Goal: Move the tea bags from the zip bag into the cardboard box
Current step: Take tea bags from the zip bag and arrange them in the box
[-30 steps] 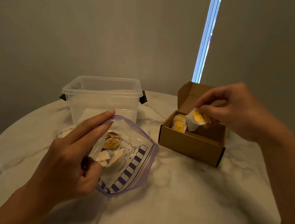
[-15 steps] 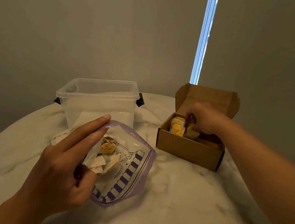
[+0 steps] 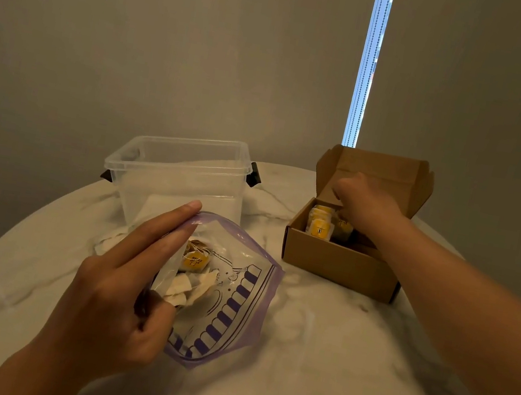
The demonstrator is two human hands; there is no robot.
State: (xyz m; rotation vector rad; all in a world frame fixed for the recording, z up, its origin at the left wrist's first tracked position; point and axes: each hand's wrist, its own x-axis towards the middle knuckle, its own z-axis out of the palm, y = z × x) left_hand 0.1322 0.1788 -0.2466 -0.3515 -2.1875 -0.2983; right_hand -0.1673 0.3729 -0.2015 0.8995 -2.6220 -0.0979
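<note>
Tea bags (image 3: 195, 260) with yellow labels and pale wrappers lie in a small heap inside the zip bag (image 3: 231, 314), and a few more (image 3: 319, 227) stand upright in a row at the left end of the cardboard box (image 3: 337, 266). The left hand (image 3: 109, 296) holds the zip bag at its mouth: two fingers stretch straight along the upper rim to the far corner, while the thumb curls in and pinches the near rim, so the mouth gapes toward the right. The right hand (image 3: 367, 204) reaches down into the cardboard box just beside the standing row; its fingertips are hidden below the wall and behind the knuckles, so I cannot tell whether they grip anything or are apart. The zip bag, clear with purple edges and a purple striped print, rests on the marble-patterned round worktop (image 3: 310, 362) near its middle. The cardboard box sits to the right and farther back, apart from the zip bag, its lid (image 3: 381, 173) standing open behind the right hand. A clear plastic tub (image 3: 178, 179) with dark clips stands just behind the zip bag, left of the box.
</note>
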